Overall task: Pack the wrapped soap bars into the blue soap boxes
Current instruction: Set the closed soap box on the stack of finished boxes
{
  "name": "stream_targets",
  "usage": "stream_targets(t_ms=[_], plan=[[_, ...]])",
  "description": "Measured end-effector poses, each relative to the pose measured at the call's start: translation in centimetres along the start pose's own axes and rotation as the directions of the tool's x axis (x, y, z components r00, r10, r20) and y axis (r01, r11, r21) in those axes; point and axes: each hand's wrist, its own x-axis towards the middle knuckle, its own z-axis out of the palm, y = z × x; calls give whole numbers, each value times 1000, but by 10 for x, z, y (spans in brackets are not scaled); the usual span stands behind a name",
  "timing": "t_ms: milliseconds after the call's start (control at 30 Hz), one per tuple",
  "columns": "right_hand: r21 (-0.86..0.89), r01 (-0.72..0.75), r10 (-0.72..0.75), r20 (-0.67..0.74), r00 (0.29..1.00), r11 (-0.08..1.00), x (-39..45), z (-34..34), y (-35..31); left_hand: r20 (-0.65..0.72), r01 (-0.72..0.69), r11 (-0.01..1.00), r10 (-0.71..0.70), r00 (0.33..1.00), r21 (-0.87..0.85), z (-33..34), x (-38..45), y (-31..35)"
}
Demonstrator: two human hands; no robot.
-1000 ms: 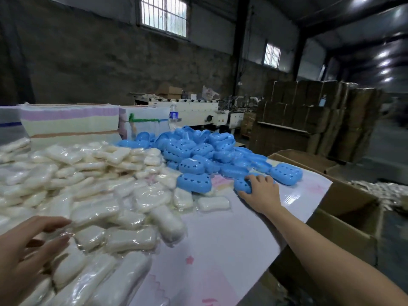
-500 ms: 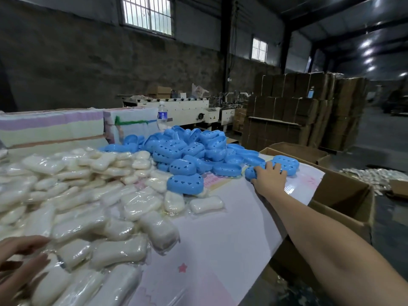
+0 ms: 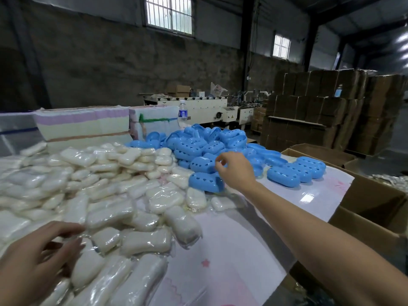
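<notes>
Nothing is held by the right hand (image 3: 237, 171), its fingers loosely curled above the blue soap boxes (image 3: 206, 181) heaped just beyond and beside it. The left hand (image 3: 33, 259) is laid with fingers spread on the wrapped soap bars (image 3: 145, 241) piled nearby.

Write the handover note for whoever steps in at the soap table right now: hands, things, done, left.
Left hand: open, fingers spread over the near wrapped soap bars, gripping none.
Right hand: reached out to the blue soap boxes, fingers loosely curled, holding nothing.
Bars heaped on the left of the table, boxes piled behind and to the right.
Done: no packed box can be made out.
Left: pick a box, put a bar in, repeat.
</notes>
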Motion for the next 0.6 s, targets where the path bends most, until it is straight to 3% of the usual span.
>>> stream_targets(t_ms=[167,333,467,600], plan=[[418,120,-194,138,971,900,-40,21,-123,-125,-20,999,23,992,25,-4,-6,64],[556,253,-460,272,845,792,-77,51,-218,-191,-10,999,17,982,35,-9,-5,71],[625,184,-447,292,846,758,-79,76,-254,-234,40,999,-32,972,32,-13,-3,67],[681,141,-416,259,872,719,-81,94,-249,-248,52,996,-33,968,67,-15,-3,68]])
